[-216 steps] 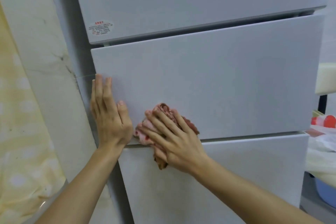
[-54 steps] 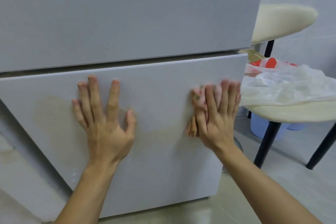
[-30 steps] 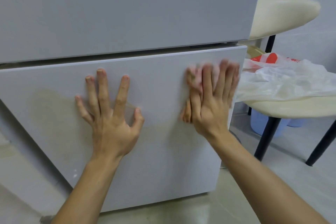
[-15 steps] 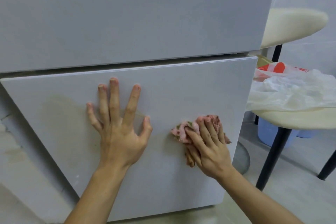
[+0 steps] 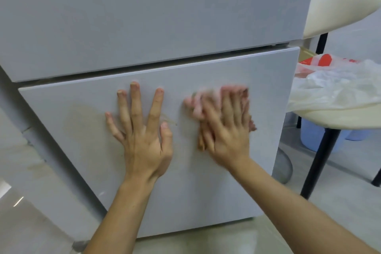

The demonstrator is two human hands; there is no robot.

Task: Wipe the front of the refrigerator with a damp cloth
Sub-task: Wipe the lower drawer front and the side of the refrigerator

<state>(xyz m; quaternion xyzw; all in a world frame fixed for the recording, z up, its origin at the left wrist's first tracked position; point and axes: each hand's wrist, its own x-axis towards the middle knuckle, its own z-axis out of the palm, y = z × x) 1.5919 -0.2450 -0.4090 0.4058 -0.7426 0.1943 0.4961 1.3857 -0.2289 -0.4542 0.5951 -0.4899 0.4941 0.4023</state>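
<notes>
On the refrigerator drawer (image 5: 206, 192), left hand (image 5: 144, 142) stays spread flat; straight-fingered right hand (image 5: 226, 136) has pushed cloth (image 5: 201, 139) upward.

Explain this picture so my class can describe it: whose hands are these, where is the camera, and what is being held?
No machine here: these are a person's two bare hands, seen by one camera worn on the head, looking forward and down. The left hand lies flat, fingers spread, on the lowest panel of the grey refrigerator. The right hand presses a pink patterned cloth against the same panel; its blur suggests wiping. To the right stands a cream stool carrying a white plastic bag, with a blue tub below it.
</notes>
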